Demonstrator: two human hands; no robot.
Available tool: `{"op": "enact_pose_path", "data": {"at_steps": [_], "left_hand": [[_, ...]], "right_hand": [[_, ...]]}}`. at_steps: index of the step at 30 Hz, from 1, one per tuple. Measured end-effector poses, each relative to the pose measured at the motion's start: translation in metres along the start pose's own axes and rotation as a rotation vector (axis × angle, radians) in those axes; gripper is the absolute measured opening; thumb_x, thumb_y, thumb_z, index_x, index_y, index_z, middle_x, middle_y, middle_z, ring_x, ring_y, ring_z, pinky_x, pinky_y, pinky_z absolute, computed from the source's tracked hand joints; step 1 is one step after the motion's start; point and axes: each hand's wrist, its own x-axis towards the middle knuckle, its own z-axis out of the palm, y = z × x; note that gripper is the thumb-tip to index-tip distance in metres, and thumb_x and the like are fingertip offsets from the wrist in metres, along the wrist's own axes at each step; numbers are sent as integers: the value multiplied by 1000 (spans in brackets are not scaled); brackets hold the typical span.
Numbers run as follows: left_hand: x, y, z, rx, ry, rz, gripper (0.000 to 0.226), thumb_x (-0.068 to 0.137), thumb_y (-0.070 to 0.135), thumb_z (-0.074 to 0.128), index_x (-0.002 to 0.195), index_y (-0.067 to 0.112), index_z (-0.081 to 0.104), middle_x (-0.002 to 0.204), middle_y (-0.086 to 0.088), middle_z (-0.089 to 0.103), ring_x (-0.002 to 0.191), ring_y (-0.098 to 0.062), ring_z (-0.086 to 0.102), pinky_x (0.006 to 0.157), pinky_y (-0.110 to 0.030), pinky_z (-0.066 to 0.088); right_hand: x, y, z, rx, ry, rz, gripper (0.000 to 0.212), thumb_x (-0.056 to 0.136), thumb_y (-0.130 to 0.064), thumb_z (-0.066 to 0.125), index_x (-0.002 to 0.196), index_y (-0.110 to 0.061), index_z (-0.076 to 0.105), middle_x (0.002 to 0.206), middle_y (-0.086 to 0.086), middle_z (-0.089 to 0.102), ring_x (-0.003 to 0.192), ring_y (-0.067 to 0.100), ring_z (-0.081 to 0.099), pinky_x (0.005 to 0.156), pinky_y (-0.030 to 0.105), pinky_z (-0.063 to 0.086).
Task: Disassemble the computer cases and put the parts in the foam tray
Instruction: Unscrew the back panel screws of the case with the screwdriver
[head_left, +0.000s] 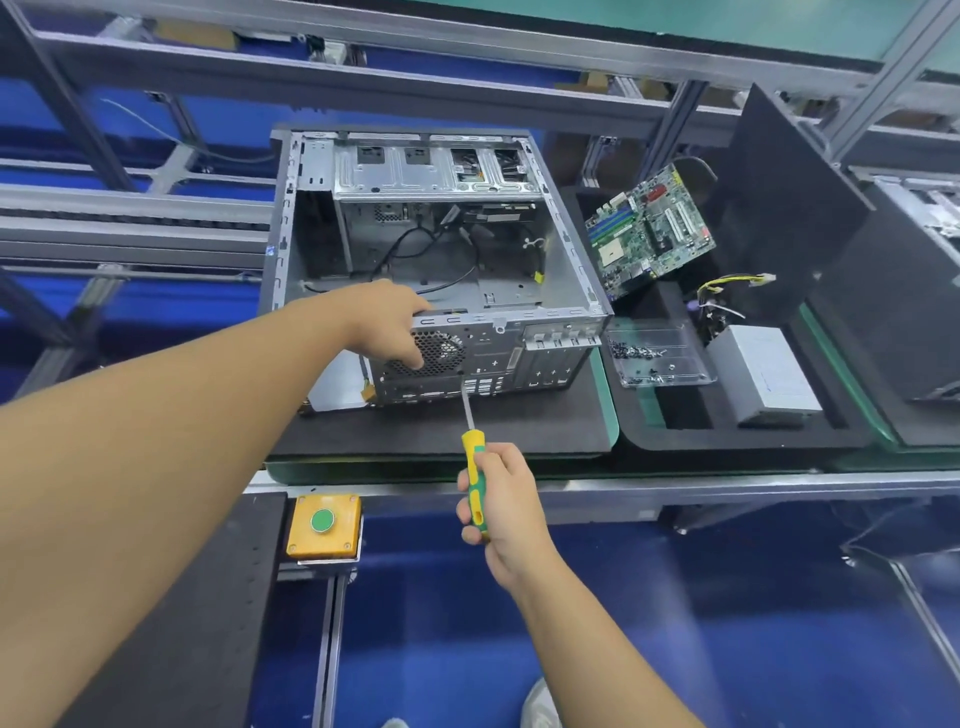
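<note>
Bracing the computer case (524, 358) against slipping, the left hand (387, 325) clamps its rear edge; the right hand (504, 501) wraps the screwdriver (469, 408), tip on the back panel.

Looks like a factory line: aluminium-profile framing (363, 78), a long railed bench (675, 486), a yellow button box (323, 526), blue floor (675, 623).

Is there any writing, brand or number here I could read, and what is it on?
Nothing is legible.
Motherboard: print too small to read.
Power supply label: faint marks, blurred.
Computer case: no readable marking.
Yellow button box: no lettering visible.
</note>
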Motion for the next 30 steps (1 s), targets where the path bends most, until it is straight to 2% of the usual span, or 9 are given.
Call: {"op": "enact_pose_path", "data": {"at_steps": [3,10,14,16,20,24,27,30], "left_hand": [[0,0,0,5,2,-3,48,79,36,75,122,22,60,67,2,64,63,-10,58,53,-29,40],[0,0,0,-4,6,-15,48,81,35,75,123,18,59,69,2,65,66,-8,56,56,-29,39],[0,1,0,-18,-5,-6,56,82,34,74,133,20,55,76,4,65,69,-4,53,58,-27,40],[-1,1,-1,-25,-4,-4,56,82,32,74,134,22,54,76,9,61,68,-2,50,57,-27,37],[-1,2,0,-54,-26,-3,53,83,29,74,132,27,55,78,5,66,68,-6,54,57,-28,37],[-1,2,-1,-45,-21,-15,62,84,31,74,140,25,49,78,14,57,67,-2,48,57,-26,35],[-1,1,-1,-50,-21,-12,58,83,30,74,136,24,52,82,9,63,69,-2,50,58,-28,36],[-1,1,0,-60,-26,-2,55,81,29,74,133,27,54,87,3,69,73,-6,56,62,-30,41]], "right_hand": [[2,1,0,16,-1,2,14,97,-22,43,98,-26,56,72,1,59,48,15,44,41,23,28],[6,1,-9,104,-32,75,13,97,-23,43,103,-19,54,71,2,58,48,14,42,40,23,26],[11,3,-17,382,-161,223,19,95,-24,50,108,-13,58,69,1,54,44,12,37,35,21,27],[14,5,-21,525,-258,283,17,91,-22,54,103,-12,61,70,1,51,43,10,35,33,20,27],[21,12,-24,631,-329,309,15,87,-21,57,96,-11,65,69,0,48,41,9,32,32,18,26],[24,16,-19,496,-227,230,19,92,-23,53,103,-11,62,71,2,53,44,11,36,35,21,28],[24,17,-17,258,-68,88,17,94,-22,50,103,-12,59,73,4,59,48,15,42,40,23,30],[21,15,-16,96,20,-16,13,97,-18,49,102,-15,60,73,4,62,49,15,45,42,25,32]]}}
